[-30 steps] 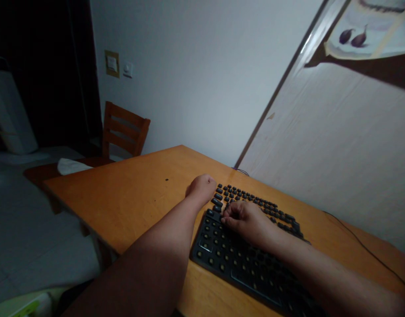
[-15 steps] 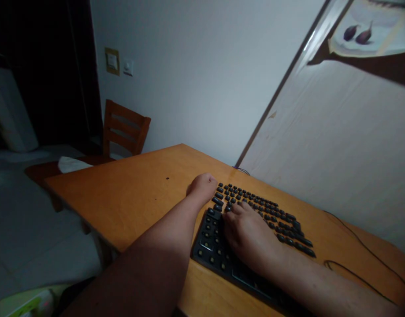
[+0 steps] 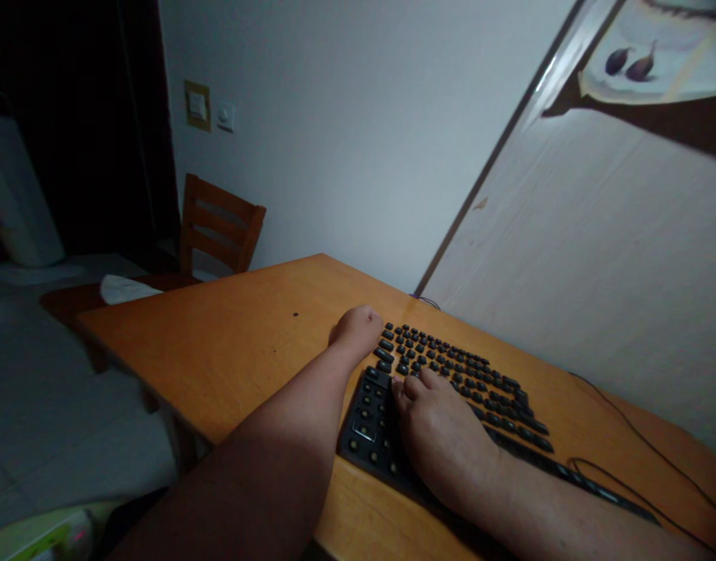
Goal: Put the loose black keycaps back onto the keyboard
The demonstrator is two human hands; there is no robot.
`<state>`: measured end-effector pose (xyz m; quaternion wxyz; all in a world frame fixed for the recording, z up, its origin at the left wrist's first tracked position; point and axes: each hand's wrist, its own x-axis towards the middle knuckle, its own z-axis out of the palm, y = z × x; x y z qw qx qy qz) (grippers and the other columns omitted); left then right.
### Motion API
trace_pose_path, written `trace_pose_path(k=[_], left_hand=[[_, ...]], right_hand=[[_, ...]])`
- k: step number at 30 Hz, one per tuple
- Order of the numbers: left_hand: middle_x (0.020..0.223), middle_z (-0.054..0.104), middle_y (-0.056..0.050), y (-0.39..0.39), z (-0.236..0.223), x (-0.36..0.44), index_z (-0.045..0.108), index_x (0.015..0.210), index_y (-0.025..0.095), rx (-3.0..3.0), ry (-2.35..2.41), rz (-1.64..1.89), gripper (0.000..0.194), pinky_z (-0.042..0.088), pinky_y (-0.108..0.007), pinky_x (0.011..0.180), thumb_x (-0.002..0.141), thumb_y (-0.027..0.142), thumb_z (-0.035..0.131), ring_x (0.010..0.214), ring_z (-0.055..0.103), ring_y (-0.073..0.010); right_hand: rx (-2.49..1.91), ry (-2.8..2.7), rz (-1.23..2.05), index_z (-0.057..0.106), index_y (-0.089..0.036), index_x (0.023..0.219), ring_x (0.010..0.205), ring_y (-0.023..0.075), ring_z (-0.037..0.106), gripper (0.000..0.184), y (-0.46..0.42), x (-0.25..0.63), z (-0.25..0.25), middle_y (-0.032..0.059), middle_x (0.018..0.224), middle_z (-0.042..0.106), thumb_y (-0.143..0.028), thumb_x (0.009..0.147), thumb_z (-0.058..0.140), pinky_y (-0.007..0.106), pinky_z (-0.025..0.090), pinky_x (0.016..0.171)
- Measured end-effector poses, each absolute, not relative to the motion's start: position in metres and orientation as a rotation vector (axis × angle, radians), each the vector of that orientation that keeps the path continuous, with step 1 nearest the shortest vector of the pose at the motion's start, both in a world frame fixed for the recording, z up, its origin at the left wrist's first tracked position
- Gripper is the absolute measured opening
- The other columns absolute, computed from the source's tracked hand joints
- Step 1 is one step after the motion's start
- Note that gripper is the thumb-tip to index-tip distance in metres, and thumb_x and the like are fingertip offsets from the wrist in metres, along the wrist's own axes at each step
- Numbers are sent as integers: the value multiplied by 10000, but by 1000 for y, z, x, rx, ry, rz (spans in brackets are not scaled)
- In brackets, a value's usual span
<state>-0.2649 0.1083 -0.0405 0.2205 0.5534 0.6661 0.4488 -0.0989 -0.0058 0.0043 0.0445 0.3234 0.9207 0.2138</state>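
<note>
A black keyboard [image 3: 366, 461] lies along the table's front side, with bare switch stems showing at its left end. Behind it, loose black keycaps [image 3: 473, 369] are laid out in rows on the wood. My left hand [image 3: 358, 327] is closed like a fist at the left end of those rows; its fingertips are hidden. Over the keyboard's left part is my right hand [image 3: 442, 425], fingers bent and close together at the keyboard's back edge. Whatever is between its fingertips, if anything, is hidden. The right hand and forearm cover much of the keyboard.
The wooden table [image 3: 234, 351] meets the wall at the back. A black cable [image 3: 638, 428] runs over its right side. One small dark piece [image 3: 295, 315] lies to the left. Beyond the left edge stands a wooden chair [image 3: 220, 226] with a white cloth [image 3: 127, 290].
My right hand has drawn back slightly from the loose keycaps to over the keyboard, uncovering some keycaps and more of the keyboard's back edge. My left hand stays in place.
</note>
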Motion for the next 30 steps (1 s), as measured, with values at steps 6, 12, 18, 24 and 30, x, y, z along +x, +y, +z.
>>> trace_pose_path(k=[6,12,18,24,30], left_hand=[[774,702,-23,110,-41,-264,683,796,224,1558,1855,1244,222,383,-245,570,829,321,486,678,595,-160],[782,705,-21,110,-41,-264,691,815,233,1543,1862,1236,220,400,-249,592,836,327,493,696,605,-165],[789,706,-25,111,-44,-265,687,810,225,1566,1848,1255,222,411,-247,612,843,320,489,716,610,-165],[777,700,-24,112,-44,-266,680,781,225,1578,1863,1254,228,386,-249,575,833,320,480,673,591,-162],[739,693,-20,112,-44,-266,685,793,224,1551,1840,1275,220,382,-248,573,829,317,489,642,581,-157]], right_hand=[[966,2741,688,713,-93,1027,829,282,509,296,-8,-101,3,167,959,657,-128,833,493,424,370,778],[1025,2830,555,709,-109,990,805,256,524,266,-5,-99,9,135,892,665,-134,844,488,389,387,771],[1287,2964,-37,705,-173,790,787,184,591,209,21,-94,22,58,808,679,-152,833,501,275,418,723],[1460,3020,-479,702,-176,809,729,172,626,163,39,-87,12,27,763,698,-191,826,540,263,435,670],[1488,3042,-635,689,-187,830,680,161,620,152,37,-85,4,10,740,689,-196,832,537,261,429,619]])
